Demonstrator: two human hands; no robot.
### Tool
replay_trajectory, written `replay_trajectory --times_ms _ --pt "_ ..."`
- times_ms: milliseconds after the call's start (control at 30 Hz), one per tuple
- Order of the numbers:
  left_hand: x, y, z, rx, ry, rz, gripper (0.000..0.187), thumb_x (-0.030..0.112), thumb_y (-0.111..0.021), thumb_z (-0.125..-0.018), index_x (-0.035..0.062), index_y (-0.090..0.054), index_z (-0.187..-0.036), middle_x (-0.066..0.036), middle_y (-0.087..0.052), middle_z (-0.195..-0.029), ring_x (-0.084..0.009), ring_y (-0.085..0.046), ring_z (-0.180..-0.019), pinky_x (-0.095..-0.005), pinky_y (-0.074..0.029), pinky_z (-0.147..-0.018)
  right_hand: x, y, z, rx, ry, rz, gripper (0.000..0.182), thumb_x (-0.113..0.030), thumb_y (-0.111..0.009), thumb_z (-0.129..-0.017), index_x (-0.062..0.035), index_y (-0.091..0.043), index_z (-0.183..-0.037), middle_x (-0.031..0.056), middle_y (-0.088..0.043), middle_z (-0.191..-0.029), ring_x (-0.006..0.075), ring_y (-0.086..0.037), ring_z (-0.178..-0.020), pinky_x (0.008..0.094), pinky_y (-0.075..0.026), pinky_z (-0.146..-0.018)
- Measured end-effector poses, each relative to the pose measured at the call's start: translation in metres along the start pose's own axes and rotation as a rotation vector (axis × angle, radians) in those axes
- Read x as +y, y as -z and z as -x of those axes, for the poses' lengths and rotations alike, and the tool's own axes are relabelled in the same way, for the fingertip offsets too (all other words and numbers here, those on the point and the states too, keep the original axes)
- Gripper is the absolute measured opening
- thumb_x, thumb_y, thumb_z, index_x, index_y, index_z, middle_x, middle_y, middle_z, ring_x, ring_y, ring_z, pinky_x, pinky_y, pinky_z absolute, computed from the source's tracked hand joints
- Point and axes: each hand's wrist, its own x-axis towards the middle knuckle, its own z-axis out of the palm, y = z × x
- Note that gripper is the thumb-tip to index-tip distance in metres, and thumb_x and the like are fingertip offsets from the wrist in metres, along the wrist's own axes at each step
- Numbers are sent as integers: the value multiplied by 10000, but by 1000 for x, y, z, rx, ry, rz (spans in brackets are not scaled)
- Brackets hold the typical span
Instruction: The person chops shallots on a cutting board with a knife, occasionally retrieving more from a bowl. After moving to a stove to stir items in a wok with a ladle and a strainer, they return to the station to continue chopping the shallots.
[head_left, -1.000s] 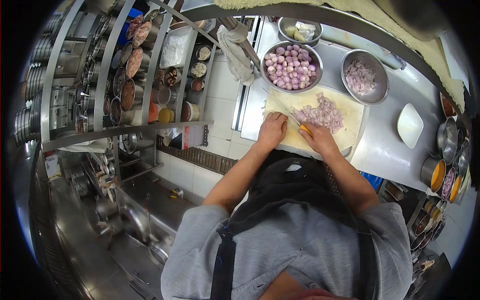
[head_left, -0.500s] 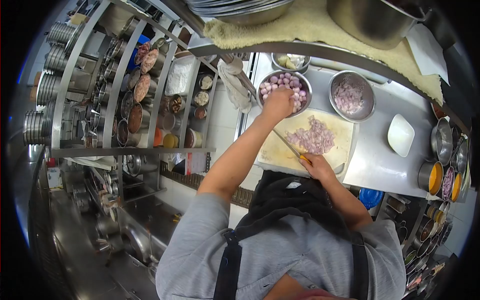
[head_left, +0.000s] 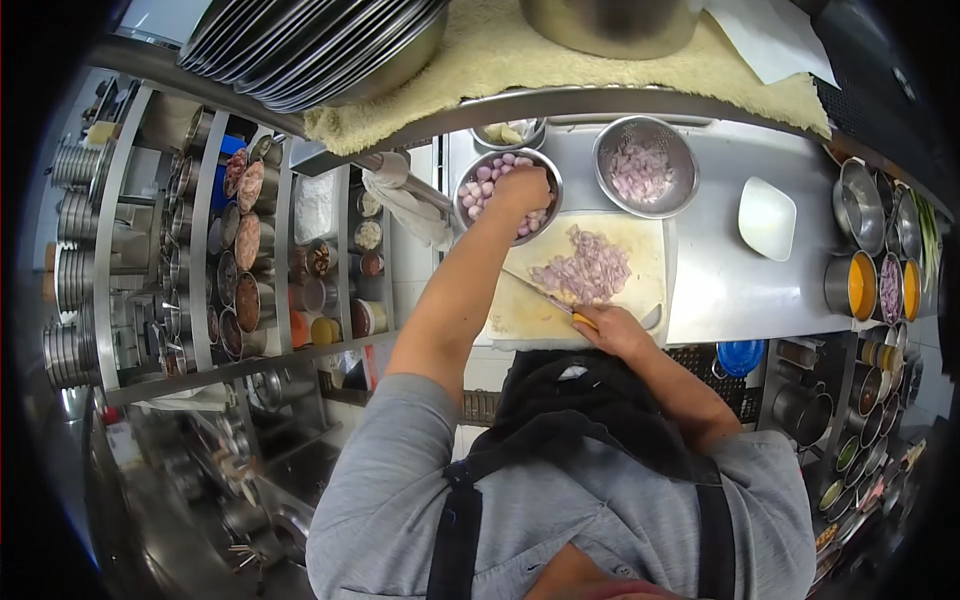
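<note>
My left hand (head_left: 524,188) reaches into a steel bowl of peeled shallots (head_left: 484,190), over its right side; its fingertips are hidden. My right hand (head_left: 616,332) is wrapped round the orange handle of a knife (head_left: 582,320). The blade lies low over the cutting board (head_left: 525,318), pointing up and left, in front of a pile of chopped shallots (head_left: 590,265). Behind the board, a perforated steel bowl (head_left: 684,165) holds more chopped shallots.
A white dish (head_left: 767,219) stands on the steel counter (head_left: 715,290) to the right, near pots with orange contents (head_left: 862,284). Overhead runs a shelf (head_left: 480,75) with stacked metal plates (head_left: 310,50). A rack of food containers (head_left: 245,240) stands at the left.
The camera view has shifted, so the counter items appear further left. My left hand has moved toward the right, far side of the shallot bowl. My right hand still holds the knife.
</note>
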Motion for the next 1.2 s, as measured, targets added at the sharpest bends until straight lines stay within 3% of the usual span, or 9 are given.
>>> replay_trajectory --times_ms 267,333,467,533,600,700,833,967,1200 --pt "-9 -10 20 212 21 136 339 335 -669 -852 53 -657 -1040 -172 -705 -1001 -336 -673 -961 -462 -532 -823 -23 8 -7 -198 2 -67 274 -281 -597 -935 -40 -659 -1050 219 -673 -929 415 -639 -867 490 -506 -779" --pt "-17 -7 29 309 43 472 340 351 -627 -886 41 -660 -1024 -204 -684 -1028 -352 -676 -930 -464 -522 -818 -14 4 -3 -306 -42 -59 259 -270 -597 -932 -34 -668 -1013 216 -669 -913 413 -636 -867 487 -500 -779" --pt "-23 -17 94 567 -37 1063 281 178 -742 -847 37 -626 -1060 -89 -713 -854 -171 -676 -773 -297 -532 -722 -3 17 0 -207 -57 -148 252 -263 -605 -933 -29 -667 -1002 214 -665 -896 411 -633 -852 473 -495 -761" --pt "-25 -44 138 546 30 1105 275 112 -761 -826 36 -611 -1044 -47 -710 -810 -101 -647 -745 -259 -525 -704 -4 32 -2 -120 -207 -152 252 -255 -611 -936 -20 -659 -1011 214 -662 -893 409 -630 -836 456 -488 -743" --pt "-13 -58 184 330 208 931 256 119 -741 -839 34 -598 -1033 -89 -711 -845 -148 -673 -754 -285 -538 -707 -7 39 -2 -132 -219 -117 256 -249 -615 -939 -18 -652 -1042 215 -660 -886 409 -626 -824 447 -484 -729" --pt "-4 -119 209 412 171 814 212 61 -685 -805 36 -585 -990 -140 -675 -868 -304 -667 -819 -383 -542 -725 -10 34 -5 -158 -201 -60 270 -247 -615 -941 -27 -650 -1094 219 -660 -892 404 -632 -823 447 -488 -722" --pt "0 -149 217 590 88 620 268 8 -660 -742 58 -598 -997 -146 -613 -1009 -360 -579 -957 -446 -504 -809 -19 25 -3 -135 -123 -127 296 -259 -615 -943 -39 -652 -1138 229 -660 -902 398 -641 -822 441 -492 -724" --pt "3 -147 222 652 138 602 264 -14 -662 -750 44 -588 -997 -150 -618 -1039 -354 -594 -936 -434 -497 -815 -44 31 -8 -265 -271 -107 304 -271 -611 -947 -42 -655 -1142 228 -661 -879 395 -646 -799 437 -494 -718" --pt "1 -152 224 624 206 682 247 27 -660 -766 26 -607 -1007 -165 -635 -940 -373 -587 -922 -460 -493 -816 -53 32 -8 -299 -227 -62 293 -279 -604 -950 -38 -662 -1106 224 -661 -848 396 -644 -771 439 -490 -696"
